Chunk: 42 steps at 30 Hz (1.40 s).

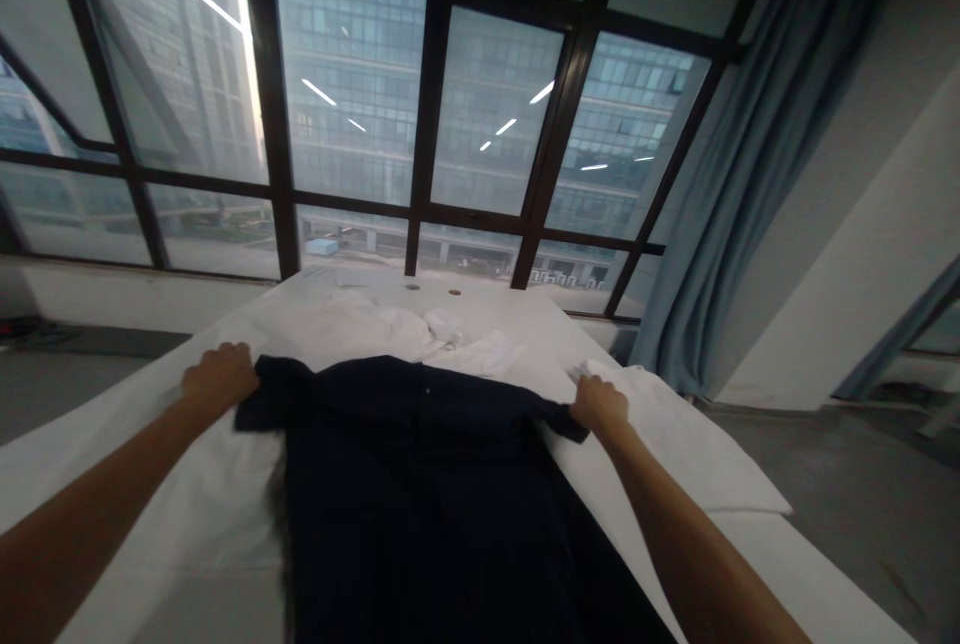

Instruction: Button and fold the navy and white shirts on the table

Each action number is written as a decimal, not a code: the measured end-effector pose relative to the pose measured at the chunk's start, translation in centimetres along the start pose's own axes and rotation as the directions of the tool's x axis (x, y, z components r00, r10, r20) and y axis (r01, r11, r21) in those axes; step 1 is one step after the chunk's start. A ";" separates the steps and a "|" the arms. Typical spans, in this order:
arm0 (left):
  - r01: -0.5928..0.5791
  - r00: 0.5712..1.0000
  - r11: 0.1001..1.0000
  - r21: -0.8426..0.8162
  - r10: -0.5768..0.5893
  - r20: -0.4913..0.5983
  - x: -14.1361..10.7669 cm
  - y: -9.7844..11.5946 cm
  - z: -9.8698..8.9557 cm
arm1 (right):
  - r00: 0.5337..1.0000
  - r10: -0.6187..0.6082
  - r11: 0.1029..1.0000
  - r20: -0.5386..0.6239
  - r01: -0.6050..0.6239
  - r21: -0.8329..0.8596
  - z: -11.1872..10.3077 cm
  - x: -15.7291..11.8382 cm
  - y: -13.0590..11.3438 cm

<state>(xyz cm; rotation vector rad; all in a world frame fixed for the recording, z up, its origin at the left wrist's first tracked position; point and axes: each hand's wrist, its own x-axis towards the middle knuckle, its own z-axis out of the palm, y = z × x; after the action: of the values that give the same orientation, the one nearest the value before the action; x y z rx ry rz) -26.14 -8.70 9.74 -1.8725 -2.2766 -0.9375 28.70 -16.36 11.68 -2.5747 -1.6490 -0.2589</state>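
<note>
A dark navy shirt [427, 514] is stretched out by its upper corners in front of me, its lower part running off the bottom of the view. One small button shows near the middle of its top edge. My left hand [221, 374] is closed on the left corner, where a short sleeve-like flap hangs. At the opposite corner, my right hand [601, 404] grips a similar flap with the fingers curled in. Both arms reach forward over the white table [510, 309]. The shirt hides the table's middle.
Crumpled white cloth [352, 324] lies on the table beyond the shirt. More white fabric [697, 444] is spread along the right side, to the table's edge. Large framed windows [352, 74] stand behind the table, with a blue curtain [757, 164] at the right.
</note>
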 end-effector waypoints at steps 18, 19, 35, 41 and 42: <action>-0.317 0.753 0.882 -0.349 0.457 0.473 -10.3 13.6 11.0 | 0.850 -0.503 0.835 0.154 0.433 0.340 5.0 -4.7 -20.8; -0.291 0.757 0.883 -0.368 0.448 0.476 -10.3 13.5 10.9 | 0.855 -0.499 0.840 0.141 0.437 0.322 5.0 -4.8 -21.0; -0.100 0.843 0.790 -0.605 0.391 0.370 -12.0 14.6 11.3 | 0.830 -0.558 0.083 0.019 0.033 0.996 9.1 -6.8 -18.0; -0.173 0.871 0.746 -0.643 0.420 0.253 -12.5 14.4 11.8 | 0.835 -0.549 0.083 0.040 0.006 0.997 8.8 -6.6 -18.2; -0.177 0.870 0.742 -0.647 0.425 0.249 -12.6 14.4 11.8 | 0.833 -0.550 0.099 0.056 -0.002 0.995 8.8 -6.6 -18.2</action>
<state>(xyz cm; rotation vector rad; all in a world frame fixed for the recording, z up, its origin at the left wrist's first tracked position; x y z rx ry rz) -5.87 -12.93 1.07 -2.8214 -1.8289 -1.4856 10.38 -13.26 1.30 -1.2102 -1.5075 1.1419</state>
